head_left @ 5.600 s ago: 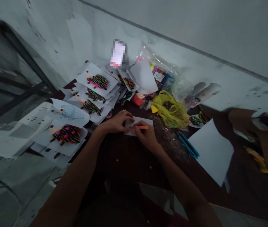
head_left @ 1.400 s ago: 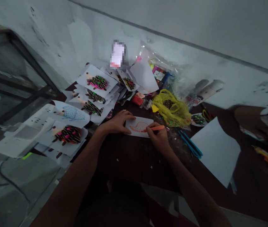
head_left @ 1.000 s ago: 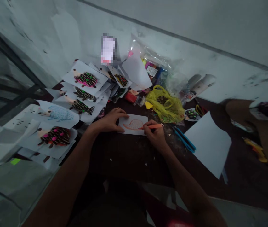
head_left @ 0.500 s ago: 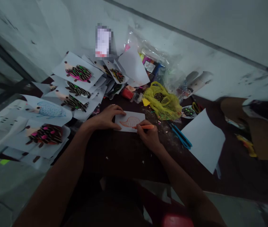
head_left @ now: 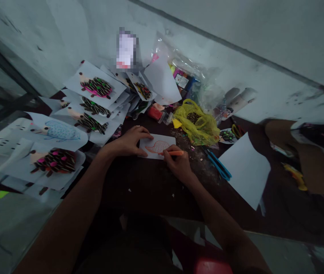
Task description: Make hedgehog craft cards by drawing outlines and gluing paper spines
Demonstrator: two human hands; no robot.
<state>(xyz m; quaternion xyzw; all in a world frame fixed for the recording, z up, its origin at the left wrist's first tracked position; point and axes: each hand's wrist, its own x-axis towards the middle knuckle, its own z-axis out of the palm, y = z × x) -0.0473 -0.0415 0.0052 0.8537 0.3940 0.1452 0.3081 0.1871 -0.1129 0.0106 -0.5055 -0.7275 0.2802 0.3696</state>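
Note:
My left hand (head_left: 127, 142) lies flat on the dark table, its fingertips pressing the left edge of a small white card (head_left: 164, 140). An orange hedgehog outline (head_left: 156, 147) is drawn on the card, with light orange marks inside it. My right hand (head_left: 177, 165) grips an orange marker (head_left: 173, 153) with its tip at the right end of the drawing. The hand hides the card's lower right corner.
Paper hedgehog crafts (head_left: 96, 86) lie in overlapping piles at the back left. A yellow plastic bag (head_left: 197, 127), blue-handled scissors (head_left: 217, 166) and a white paper sheet (head_left: 244, 169) lie to the right. Scraps are scattered on the dark table (head_left: 150, 190).
The scene has shifted left and slightly up in view as my head moved. My right hand has moved slightly left, with the marker tip closer to the drawing. More orange shows inside the outline.

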